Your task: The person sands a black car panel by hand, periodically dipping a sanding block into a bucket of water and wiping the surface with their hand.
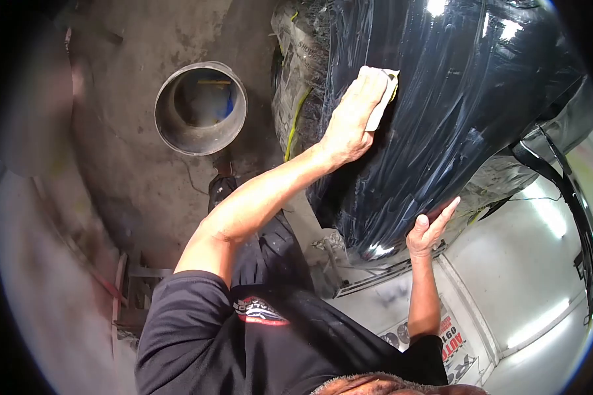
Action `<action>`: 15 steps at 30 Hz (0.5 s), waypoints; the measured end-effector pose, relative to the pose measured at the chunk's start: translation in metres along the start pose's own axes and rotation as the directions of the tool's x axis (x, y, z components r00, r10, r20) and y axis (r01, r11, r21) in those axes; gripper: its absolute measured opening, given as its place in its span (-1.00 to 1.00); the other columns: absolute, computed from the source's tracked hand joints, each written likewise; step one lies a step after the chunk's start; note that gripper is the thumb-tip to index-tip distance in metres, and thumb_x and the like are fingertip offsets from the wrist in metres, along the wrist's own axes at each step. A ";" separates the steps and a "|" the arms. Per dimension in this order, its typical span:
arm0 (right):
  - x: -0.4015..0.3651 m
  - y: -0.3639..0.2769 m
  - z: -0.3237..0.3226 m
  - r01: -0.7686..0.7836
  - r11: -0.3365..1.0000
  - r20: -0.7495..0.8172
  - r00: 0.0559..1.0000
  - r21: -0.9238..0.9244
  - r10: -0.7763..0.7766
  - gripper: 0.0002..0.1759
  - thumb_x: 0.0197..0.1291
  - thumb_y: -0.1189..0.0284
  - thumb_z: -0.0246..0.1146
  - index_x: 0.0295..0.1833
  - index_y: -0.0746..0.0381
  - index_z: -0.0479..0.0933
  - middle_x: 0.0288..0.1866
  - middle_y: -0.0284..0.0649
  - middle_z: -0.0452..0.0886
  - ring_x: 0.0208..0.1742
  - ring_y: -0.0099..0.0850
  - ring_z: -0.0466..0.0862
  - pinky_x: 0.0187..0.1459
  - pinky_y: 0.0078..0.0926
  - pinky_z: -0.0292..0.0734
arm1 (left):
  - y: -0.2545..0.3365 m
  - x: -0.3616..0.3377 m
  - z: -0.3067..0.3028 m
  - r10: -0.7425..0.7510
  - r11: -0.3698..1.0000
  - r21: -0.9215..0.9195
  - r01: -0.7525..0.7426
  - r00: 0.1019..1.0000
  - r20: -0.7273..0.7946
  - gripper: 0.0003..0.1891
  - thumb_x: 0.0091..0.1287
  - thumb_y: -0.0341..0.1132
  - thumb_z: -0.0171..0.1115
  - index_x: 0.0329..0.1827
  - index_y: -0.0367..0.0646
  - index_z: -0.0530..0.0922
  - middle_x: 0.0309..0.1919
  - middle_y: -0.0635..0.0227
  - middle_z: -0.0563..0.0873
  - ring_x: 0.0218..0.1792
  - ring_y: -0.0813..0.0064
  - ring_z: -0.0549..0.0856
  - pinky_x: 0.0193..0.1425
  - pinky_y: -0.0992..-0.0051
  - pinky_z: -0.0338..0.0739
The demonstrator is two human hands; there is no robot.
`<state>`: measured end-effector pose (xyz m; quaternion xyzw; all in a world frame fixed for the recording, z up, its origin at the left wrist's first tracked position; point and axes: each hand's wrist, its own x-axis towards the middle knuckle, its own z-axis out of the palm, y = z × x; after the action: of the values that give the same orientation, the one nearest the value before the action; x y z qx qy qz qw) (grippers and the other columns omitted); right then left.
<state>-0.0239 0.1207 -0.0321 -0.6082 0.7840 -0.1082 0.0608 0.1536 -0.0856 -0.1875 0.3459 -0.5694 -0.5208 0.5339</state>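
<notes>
My left hand (356, 122) is closed round a white sanding block (381, 102) with a yellow and dark edge. The block lies against a glossy black car panel (408, 151), whose surface is wet and streaked with whitish smears. Lower on the right, my right hand (431, 230) has its fingers stretched out and thumb apart. It is at the panel's lower right edge, seemingly resting against it, and grips nothing.
A round bucket (168, 128) with cloudy liquid and a blue item inside stands on the concrete floor (132, 39). Crumpled masking plastic (300, 72) borders the panel. A stand (369, 278) shows below it. Black trim parts (573, 191) hang at right, near a white wall (507, 263).
</notes>
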 end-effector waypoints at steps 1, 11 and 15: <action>-0.002 0.002 0.001 0.003 1.000 0.001 1.000 -0.009 -0.003 0.05 0.50 -0.13 0.08 0.63 0.60 -0.04 0.57 0.42 0.21 0.55 0.24 0.31 0.54 0.00 0.18 | -0.007 0.009 0.003 0.053 0.995 0.083 -0.049 0.998 -0.046 -0.41 0.31 -0.67 0.12 0.46 -0.32 0.41 0.46 -0.21 0.45 0.55 -0.22 0.34 0.66 0.03 0.22; -0.004 0.001 -0.002 -0.005 1.000 0.015 1.000 -0.009 0.006 0.06 0.50 -0.15 0.06 0.64 0.56 -0.04 0.61 0.34 0.18 0.59 0.21 0.26 0.58 -0.05 0.12 | -0.019 0.104 0.011 0.259 0.942 0.264 -0.210 0.951 -0.169 -0.53 0.35 -0.55 0.19 0.35 -0.26 0.51 0.31 -0.25 0.58 0.32 -0.24 0.60 0.44 0.04 0.50; -0.007 0.005 -0.003 -0.026 1.000 0.042 0.999 -0.008 0.026 0.06 0.51 -0.16 0.03 0.65 0.56 -0.06 0.63 0.33 0.16 0.62 0.19 0.23 0.59 -0.06 0.09 | 0.027 -0.066 0.015 0.043 0.977 0.185 -0.109 0.944 0.326 -0.46 0.33 -0.52 0.27 0.42 -0.18 0.52 0.50 -0.18 0.41 0.59 -0.21 0.29 0.66 -0.03 0.15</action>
<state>-0.0276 0.1288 -0.0310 -0.6004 0.7908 -0.0915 0.0763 0.1565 -0.0139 -0.1766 0.2865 -0.7109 -0.4888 0.4167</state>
